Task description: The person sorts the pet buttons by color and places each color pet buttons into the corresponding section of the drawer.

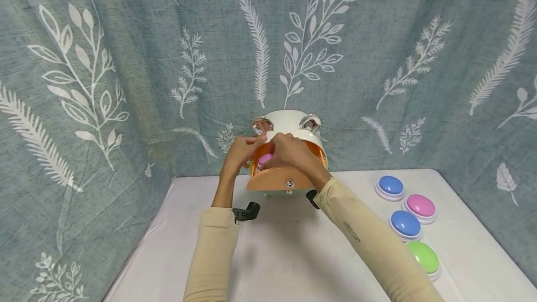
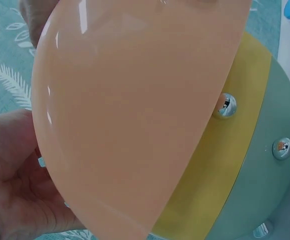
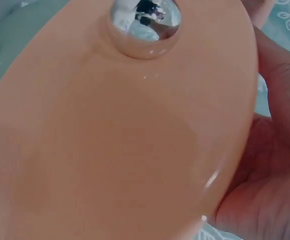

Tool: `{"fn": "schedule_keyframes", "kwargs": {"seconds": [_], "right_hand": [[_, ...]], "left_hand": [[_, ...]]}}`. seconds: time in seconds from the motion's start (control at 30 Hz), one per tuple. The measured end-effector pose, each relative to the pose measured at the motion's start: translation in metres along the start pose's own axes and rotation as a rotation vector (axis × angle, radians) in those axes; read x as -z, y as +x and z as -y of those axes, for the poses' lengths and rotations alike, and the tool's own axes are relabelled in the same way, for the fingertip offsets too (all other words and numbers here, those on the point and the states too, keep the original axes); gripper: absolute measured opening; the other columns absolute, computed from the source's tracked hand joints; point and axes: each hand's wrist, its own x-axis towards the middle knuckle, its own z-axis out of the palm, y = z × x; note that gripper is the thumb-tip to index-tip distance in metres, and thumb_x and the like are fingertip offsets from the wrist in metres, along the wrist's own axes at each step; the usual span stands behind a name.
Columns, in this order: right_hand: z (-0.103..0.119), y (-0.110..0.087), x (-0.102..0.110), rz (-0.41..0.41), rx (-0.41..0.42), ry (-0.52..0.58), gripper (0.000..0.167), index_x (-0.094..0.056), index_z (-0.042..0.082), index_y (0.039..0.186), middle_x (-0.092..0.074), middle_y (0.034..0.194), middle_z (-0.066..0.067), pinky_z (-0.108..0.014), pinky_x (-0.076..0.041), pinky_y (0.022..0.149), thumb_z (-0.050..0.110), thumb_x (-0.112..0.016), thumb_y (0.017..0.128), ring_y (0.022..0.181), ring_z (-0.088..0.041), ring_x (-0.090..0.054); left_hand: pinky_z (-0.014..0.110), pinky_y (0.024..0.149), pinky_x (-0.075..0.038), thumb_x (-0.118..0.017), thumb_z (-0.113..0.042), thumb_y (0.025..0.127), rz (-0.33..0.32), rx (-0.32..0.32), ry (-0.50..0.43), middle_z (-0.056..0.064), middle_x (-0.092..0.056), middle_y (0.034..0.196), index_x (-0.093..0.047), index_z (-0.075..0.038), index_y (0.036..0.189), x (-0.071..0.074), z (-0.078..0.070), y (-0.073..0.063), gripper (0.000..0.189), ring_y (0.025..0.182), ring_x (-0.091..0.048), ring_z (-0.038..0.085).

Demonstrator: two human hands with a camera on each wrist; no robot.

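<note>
Beige sleeves (image 1: 216, 255) fill the foreground. The left hand (image 1: 241, 153) is at the left of the open orange drawer (image 1: 270, 179) of a bear-eared cabinet (image 1: 285, 118), its grip unclear. A pink item (image 1: 264, 159) sits inside. The right hand (image 1: 289, 149) reaches in, fingers hidden, hold unclear. Wrist weight could tip the cabinet; a blind grasp might fumble the item.

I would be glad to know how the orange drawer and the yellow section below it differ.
The orange drawer is pulled out; the yellow section sits back behind it.
The orange drawer shows a pink item inside; the yellow section shows no interior.
Both bear a round silver knob.
</note>
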Motion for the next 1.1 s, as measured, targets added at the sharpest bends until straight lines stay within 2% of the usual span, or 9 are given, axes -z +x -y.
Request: {"fn": "schedule_keyframes", "kwargs": {"seconds": [0.07,0.17,0.27,0.4,0.53,0.67,0.8,0.97,1.1], "right_hand": [[0.0,0.001,-0.001,0.03,0.026,0.013,0.021,-0.077,0.012,0.082,-0.064,0.069,0.005,-0.024,-0.044,0.058,0.031,-0.087,0.084,0.067,-0.014,-0.055],[-0.001,0.002,0.0,0.057,0.056,0.015,0.021,-0.076,0.009,0.081,-0.061,0.067,0.003,-0.024,-0.044,0.058,0.027,-0.086,0.085,0.065,-0.014,-0.053],[-0.004,0.003,0.002,0.071,0.077,-0.009,0.022,-0.078,0.007,0.089,-0.072,0.079,-0.001,-0.026,-0.051,0.066,0.027,-0.086,0.085,0.074,-0.017,-0.063],[-0.009,0.003,0.004,0.091,0.11,-0.015,0.029,-0.081,0.006,0.106,-0.08,0.104,-0.007,-0.031,-0.059,0.082,0.028,-0.086,0.087,0.093,-0.021,-0.072],[-0.013,0.001,0.003,0.111,0.132,0.038,0.032,-0.079,0.004,0.114,-0.077,0.097,-0.008,-0.026,-0.052,0.072,0.028,-0.082,0.092,0.078,-0.017,-0.063],[-0.018,-0.009,0.004,0.041,0.112,0.099,0.039,-0.075,0.001,0.124,-0.076,0.105,-0.013,-0.029,-0.054,0.076,0.03,-0.077,0.097,0.084,-0.021,-0.065],[-0.028,-0.035,0.012,-0.122,0.086,0.169,0.043,-0.071,-0.001,0.129,-0.075,0.124,-0.019,-0.045,-0.061,0.095,0.028,-0.075,0.098,0.109,-0.033,-0.073],[-0.052,-0.073,0.029,-0.317,0.065,0.221,0.038,-0.071,-0.001,0.126,-0.074,0.123,-0.023,-0.05,-0.062,0.093,0.024,-0.075,0.098,0.107,-0.037,-0.074],[-0.082,-0.098,0.039,-0.359,-0.016,0.183,0.038,-0.069,0.0,0.13,-0.07,0.131,-0.023,-0.054,-0.06,0.095,0.024,-0.073,0.1,0.114,-0.042,-0.071]], "left_hand": [[0.027,0.047,-0.045,-0.06,-0.049,0.104,-0.007,0.005,0.0,0.005,-0.068,0.078,-0.081,-0.004,0.112,0.0,0.0,-0.001,0.05,0.056,-0.049,0.017],[0.027,0.046,-0.044,-0.06,-0.05,0.103,-0.007,0.004,-0.009,0.001,-0.061,0.071,-0.081,-0.002,0.105,0.0,0.0,-0.001,0.052,0.055,-0.047,0.017],[0.027,0.046,-0.044,-0.06,-0.051,0.103,-0.006,0.001,-0.016,-0.003,-0.051,0.064,-0.079,0.0,0.1,-0.001,0.0,0.001,0.054,0.055,-0.045,0.016],[0.028,0.047,-0.046,-0.06,-0.05,0.103,-0.008,0.003,-0.023,0.0,-0.055,0.067,-0.08,0.0,0.102,0.0,-0.001,-0.001,0.054,0.058,-0.048,0.019],[0.029,0.047,-0.046,-0.06,-0.048,0.104,-0.014,0.006,-0.028,0.006,-0.062,0.075,-0.081,-0.001,0.108,0.0,0.0,-0.002,0.052,0.059,-0.049,0.019],[0.03,0.05,-0.052,-0.061,-0.048,0.103,-0.01,0.015,-0.042,0.008,-0.069,0.085,-0.08,-0.001,0.114,-0.003,0.001,-0.003,0.052,0.064,-0.054,0.018],[0.029,0.049,-0.051,-0.061,-0.048,0.103,0.0,0.027,-0.063,0.007,-0.068,0.082,-0.08,-0.001,0.112,-0.007,0.002,-0.004,0.052,0.062,-0.053,0.018],[0.031,0.05,-0.051,-0.062,-0.05,0.103,-0.019,0.012,-0.054,0.014,-0.073,0.089,-0.079,-0.004,0.119,-0.007,0.002,-0.004,0.052,0.062,-0.054,0.018],[0.033,0.054,-0.055,-0.062,-0.051,0.102,-0.025,0.016,-0.041,0.019,-0.075,0.105,-0.076,-0.006,0.127,-0.005,0.003,-0.004,0.054,0.069,-0.057,0.016]]}}
